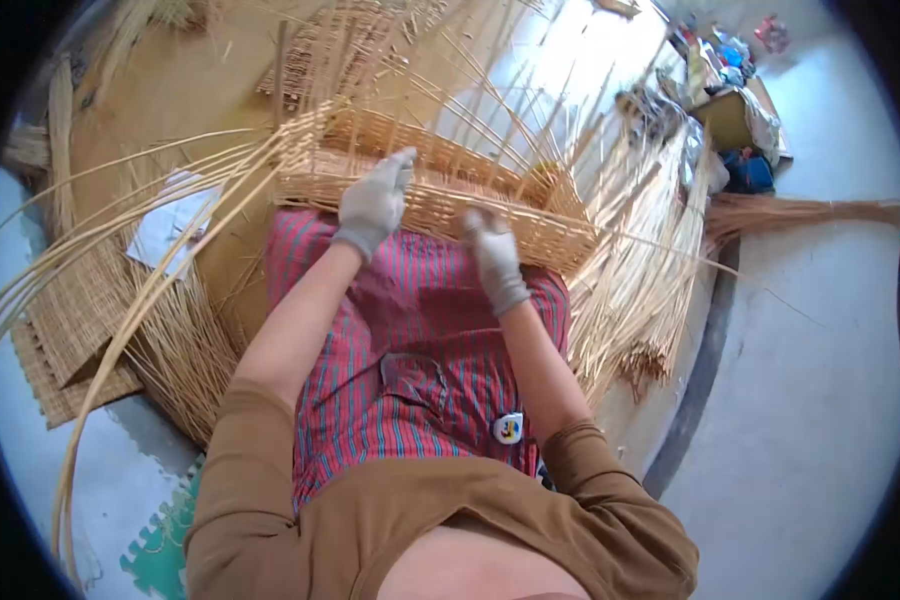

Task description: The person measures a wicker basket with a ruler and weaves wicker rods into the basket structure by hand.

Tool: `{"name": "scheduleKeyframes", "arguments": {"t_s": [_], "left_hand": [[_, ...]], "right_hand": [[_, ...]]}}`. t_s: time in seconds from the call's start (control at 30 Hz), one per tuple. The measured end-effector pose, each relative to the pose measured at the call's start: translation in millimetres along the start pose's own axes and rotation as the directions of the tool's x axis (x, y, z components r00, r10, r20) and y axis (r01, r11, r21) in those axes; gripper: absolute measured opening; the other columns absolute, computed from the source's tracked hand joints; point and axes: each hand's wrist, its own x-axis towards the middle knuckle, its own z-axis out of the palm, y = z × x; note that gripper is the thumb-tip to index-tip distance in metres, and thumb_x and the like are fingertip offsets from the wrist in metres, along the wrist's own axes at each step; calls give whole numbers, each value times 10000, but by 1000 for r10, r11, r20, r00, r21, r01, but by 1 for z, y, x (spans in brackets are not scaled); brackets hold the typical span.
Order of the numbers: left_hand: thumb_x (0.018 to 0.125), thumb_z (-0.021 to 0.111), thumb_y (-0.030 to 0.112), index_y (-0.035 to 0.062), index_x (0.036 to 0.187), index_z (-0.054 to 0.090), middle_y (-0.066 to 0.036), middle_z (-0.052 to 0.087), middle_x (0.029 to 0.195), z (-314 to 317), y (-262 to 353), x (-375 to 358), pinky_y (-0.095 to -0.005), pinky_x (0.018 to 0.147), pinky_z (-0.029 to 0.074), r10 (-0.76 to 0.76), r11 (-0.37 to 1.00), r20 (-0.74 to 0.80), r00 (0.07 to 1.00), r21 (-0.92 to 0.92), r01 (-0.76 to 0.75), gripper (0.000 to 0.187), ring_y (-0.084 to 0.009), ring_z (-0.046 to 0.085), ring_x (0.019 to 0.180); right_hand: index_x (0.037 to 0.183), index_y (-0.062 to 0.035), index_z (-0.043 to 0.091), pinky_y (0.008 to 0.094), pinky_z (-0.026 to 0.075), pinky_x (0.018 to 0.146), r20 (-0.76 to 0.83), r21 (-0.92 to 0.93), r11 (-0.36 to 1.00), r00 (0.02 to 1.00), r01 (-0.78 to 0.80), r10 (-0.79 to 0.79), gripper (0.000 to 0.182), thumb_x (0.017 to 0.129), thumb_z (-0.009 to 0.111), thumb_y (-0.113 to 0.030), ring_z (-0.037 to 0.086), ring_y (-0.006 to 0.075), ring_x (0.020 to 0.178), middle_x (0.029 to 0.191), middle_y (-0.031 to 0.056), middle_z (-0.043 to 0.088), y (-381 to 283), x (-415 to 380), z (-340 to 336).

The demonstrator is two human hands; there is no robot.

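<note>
A rectangular wicker basket (440,205) lies across my lap, tilted, its woven walls low and several upright stakes rising from it. My left hand (375,200), in a pale knitted glove, is closed over the near wall, fingers reaching over the rim toward the inside. Against the outside of the same wall, farther right, my gloved right hand (495,252) has its fingers curled in. Their brownish tips are blurred, and I cannot tell what they pinch. Long loose canes (170,240) sweep out from the basket's left end.
Loose wicker bundles (635,270) lie at the right, with a tied brown bundle (810,212) beyond. Woven panels (75,335) and white paper (175,220) are at the left. Another woven piece (335,60) stands ahead. A tape measure (507,428) rests on the checked apron (400,330).
</note>
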Motion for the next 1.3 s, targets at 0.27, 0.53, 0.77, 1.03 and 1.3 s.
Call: {"name": "scheduleKeyframes", "arguments": {"t_s": [0.27, 0.53, 0.77, 1.03, 1.3], "left_hand": [[998, 514, 509, 54, 1405, 513, -210, 609, 1364, 40, 9, 42, -466, 1041, 471, -458, 888, 639, 619, 301, 347, 610, -393, 611, 1218], [1019, 535, 399, -18, 1173, 633, -188, 700, 1073, 44, 0, 39, -349, 784, 620, -520, 640, 647, 558, -138, 756, 455, -255, 734, 940], [791, 840, 498, 51, 1132, 650, -139, 728, 977, 54, -6, 57, -405, 748, 568, -222, 928, 367, 903, -204, 311, 593, -246, 720, 904], [858, 727, 572, 87, 1264, 608, -166, 726, 1039, 40, 53, 52, -436, 811, 546, -265, 941, -161, 951, -258, 219, 643, -348, 707, 912], [1033, 408, 515, 71, 1305, 557, -246, 669, 1213, 115, 81, 38, -546, 955, 492, -468, 883, 563, 682, 252, 397, 542, -444, 647, 1116]], "right_hand": [[1260, -72, 569, 309, 557, 872, -55, -391, 788, 842, 476, -536, 248, 1036, 582, -177, 666, 195, 1079, 1162, 76, 658, -43, 57, -21], [1339, -122, 459, 358, 574, 768, 74, -407, 692, 777, 596, -625, 325, 1023, 528, -151, 707, 249, 968, 1200, 208, 633, -47, 141, -20], [1166, -147, 506, 293, 473, 504, -354, 153, 972, 929, 176, -113, 166, 1095, 476, -294, 659, 119, 691, 851, 27, 661, -16, 24, -56], [1118, -122, 562, 266, 539, 637, -453, -98, 964, 851, 247, -264, 182, 979, 678, -107, 668, 152, 792, 941, 54, 671, -18, 25, -131], [1500, -81, 385, 382, 543, 931, 247, -868, 37, 495, 496, -833, 555, 989, 597, -130, 674, 235, 1073, 1272, 184, 647, -87, 119, -55]]}}
